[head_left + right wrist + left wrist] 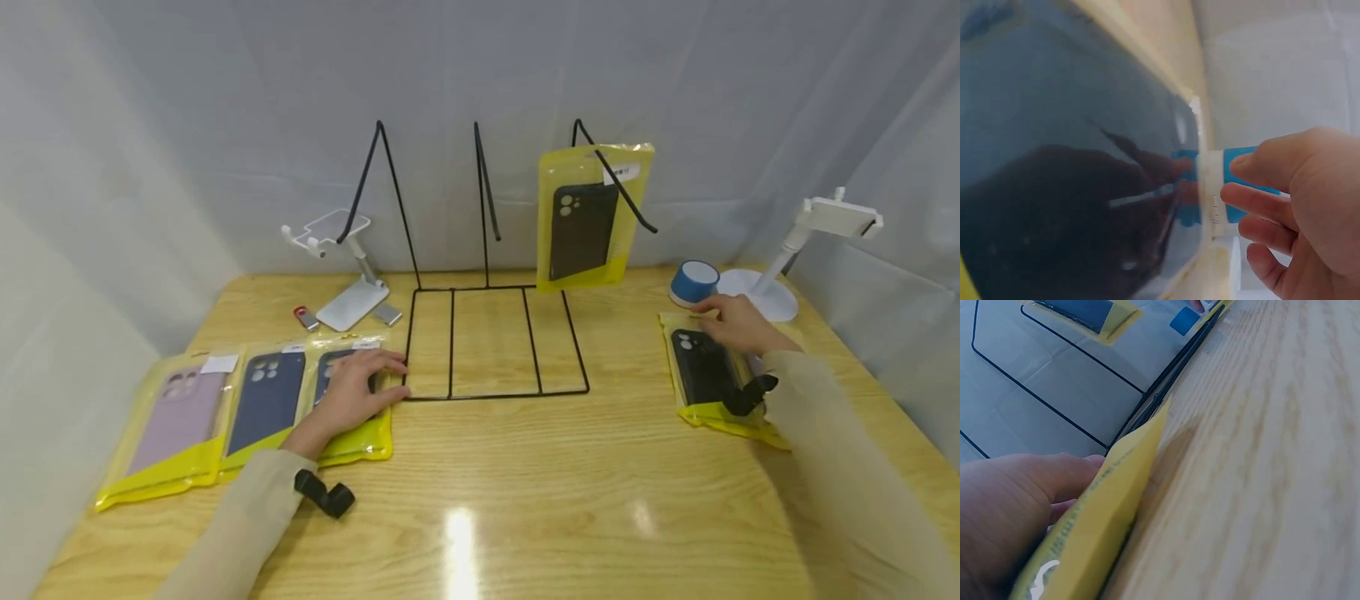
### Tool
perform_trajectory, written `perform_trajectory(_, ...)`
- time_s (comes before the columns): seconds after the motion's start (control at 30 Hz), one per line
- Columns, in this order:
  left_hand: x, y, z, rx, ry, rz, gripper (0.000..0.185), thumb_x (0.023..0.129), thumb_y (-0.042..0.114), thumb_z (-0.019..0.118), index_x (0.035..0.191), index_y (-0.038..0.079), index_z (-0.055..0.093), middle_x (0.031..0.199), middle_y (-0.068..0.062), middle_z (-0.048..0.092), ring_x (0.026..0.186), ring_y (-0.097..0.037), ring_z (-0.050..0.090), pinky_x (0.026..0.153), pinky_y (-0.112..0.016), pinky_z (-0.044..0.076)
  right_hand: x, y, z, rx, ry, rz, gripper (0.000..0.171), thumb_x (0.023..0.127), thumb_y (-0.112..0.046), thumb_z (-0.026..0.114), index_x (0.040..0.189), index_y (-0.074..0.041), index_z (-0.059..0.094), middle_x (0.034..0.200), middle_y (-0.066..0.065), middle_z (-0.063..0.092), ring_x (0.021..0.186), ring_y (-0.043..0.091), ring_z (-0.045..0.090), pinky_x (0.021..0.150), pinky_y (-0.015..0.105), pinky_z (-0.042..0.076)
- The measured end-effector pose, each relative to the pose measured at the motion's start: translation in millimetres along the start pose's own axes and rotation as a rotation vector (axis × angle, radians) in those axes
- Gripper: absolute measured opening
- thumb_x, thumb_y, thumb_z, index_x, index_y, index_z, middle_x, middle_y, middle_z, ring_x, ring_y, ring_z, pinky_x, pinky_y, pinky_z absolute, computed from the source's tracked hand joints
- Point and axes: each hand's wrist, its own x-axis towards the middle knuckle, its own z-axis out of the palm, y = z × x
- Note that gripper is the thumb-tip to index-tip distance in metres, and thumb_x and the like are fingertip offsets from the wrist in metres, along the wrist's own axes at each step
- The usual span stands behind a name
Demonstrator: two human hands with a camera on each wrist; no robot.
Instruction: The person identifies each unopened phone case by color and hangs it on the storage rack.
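The left hand [352, 396] is lying flat, fingers relaxed, on the rightmost of three yellow-packaged phone cases [358, 433] at the left of the table [495, 492], fingertips just beside the black wire display rack [487, 333]. The right hand [738, 325] is resting with loosely bent fingers on the top edge of a black packaged phone case [701, 375] lying at the right, near a blue cylinder [693, 283]. Another packaged case [592, 218] is hanging on the rack's right hook.

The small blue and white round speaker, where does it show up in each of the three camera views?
Head: the small blue and white round speaker stands at right rear of the wooden table, just beyond the right hand.
Left wrist: a tiny blue patch at top centre.
Right wrist: mid-right, behind the fingertips.
Shared landmark: the black phone case in its yellow packet, seen in head and right wrist views.
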Motion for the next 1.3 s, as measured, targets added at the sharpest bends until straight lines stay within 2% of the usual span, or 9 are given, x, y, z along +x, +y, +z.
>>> perform_trajectory(0.1,0.2,-0.4,0.9,0.001,-0.008,-0.007,0.028,0.083,0.021,0.075,0.107,0.008,0.07,0.127,-0.013,0.062,0.123,-0.037,0.049,0.102,-0.058,0.022,3,4,6,-0.04,-0.018,-0.011,0.03,0.093,-0.004,0.05,0.116,0.013,0.061,0.107,0.032,0.065,0.066,0.025,0.054,0.068,0.039,0.043)
perform_trajectory(0.2,0.7,-0.4,2.3,0.0,-0.018,-0.012,0.028,0.084,0.022,0.075,0.107,0.008,0.07,0.127,-0.013,0.062,0.124,-0.036,0.049,0.103,-0.058,0.022,4,7,9,-0.082,-0.043,-0.012,0.032,0.094,-0.004,0.046,0.118,0.013,0.059,0.113,0.031,0.063,0.085,0.038,0.059,0.083,0.049,0.038)
perform_trajectory(0.3,1.3,0.5,2.9,-0.004,-0.024,-0.011,0.029,0.084,0.023,0.075,0.108,0.008,0.07,0.128,-0.013,0.062,0.125,-0.037,0.049,0.103,-0.058,0.022,4,9,11,-0.134,-0.058,-0.02,0.034,0.093,-0.003,0.045,0.119,0.014,0.057,0.117,0.031,0.062,0.1,0.047,0.058,0.088,0.058,0.032)
perform_trajectory(0.43,1.7,1.5,2.7,-0.001,-0.023,-0.015,0.029,0.083,0.023,0.075,0.108,0.008,0.07,0.128,-0.013,0.062,0.125,-0.037,0.048,0.104,-0.058,0.021,2,9,11,-0.134,-0.094,0.096,0.038,0.094,-0.009,0.044,0.126,0.01,0.051,0.123,0.03,0.056,0.105,0.058,0.044,0.084,0.067,0.028)
perform_trajectory(0.53,1.9,1.5,2.5,0.002,-0.021,-0.018,0.029,0.083,0.022,0.075,0.107,0.007,0.07,0.128,-0.013,0.062,0.125,-0.037,0.048,0.104,-0.058,0.021,2,8,12,-0.112,-0.115,0.206,0.04,0.096,-0.014,0.043,0.13,0.006,0.048,0.126,0.032,0.049,0.105,0.056,0.036,0.079,0.067,0.024)
perform_trajectory(0.77,1.4,1.5,2.4,0.0,-0.024,-0.015,0.028,0.084,0.022,0.075,0.108,0.007,0.07,0.127,-0.014,0.062,0.124,-0.037,0.049,0.103,-0.058,0.022,4,12,14,-0.189,-0.058,0.236,0.034,0.095,-0.012,0.046,0.122,0.005,0.059,0.114,0.034,0.05,0.103,0.055,0.035,0.083,0.068,0.016)
perform_trajectory(1.1,-1.4,1.6,-0.1,0.01,-0.016,-0.013,0.029,0.084,0.021,0.075,0.108,0.006,0.069,0.127,-0.015,0.062,0.123,-0.037,0.049,0.102,-0.057,0.022,9,14,9,-0.185,-0.142,0.333,0.04,0.093,-0.012,0.039,0.124,0.009,0.052,0.119,0.04,0.043,0.112,0.06,0.03,0.093,0.076,0.01)
perform_trajectory(1.17,-0.6,2.5,-0.9,0.006,-0.016,-0.012,0.028,0.084,0.021,0.075,0.107,0.006,0.069,0.127,-0.014,0.062,0.123,-0.037,0.049,0.102,-0.057,0.022,9,15,8,-0.182,-0.137,0.338,0.037,0.092,-0.011,0.04,0.119,0.01,0.053,0.116,0.039,0.045,0.109,0.059,0.032,0.093,0.077,0.011)
perform_trajectory(1.3,0.7,2.8,-1.2,0.0,-0.016,-0.01,0.027,0.083,0.02,0.075,0.106,0.006,0.07,0.127,-0.015,0.062,0.122,-0.038,0.049,0.102,-0.058,0.022,8,18,8,-0.175,-0.126,0.337,0.023,0.092,-0.011,0.041,0.092,0.006,0.056,0.099,0.031,0.047,0.097,0.052,0.037,0.089,0.077,0.015)
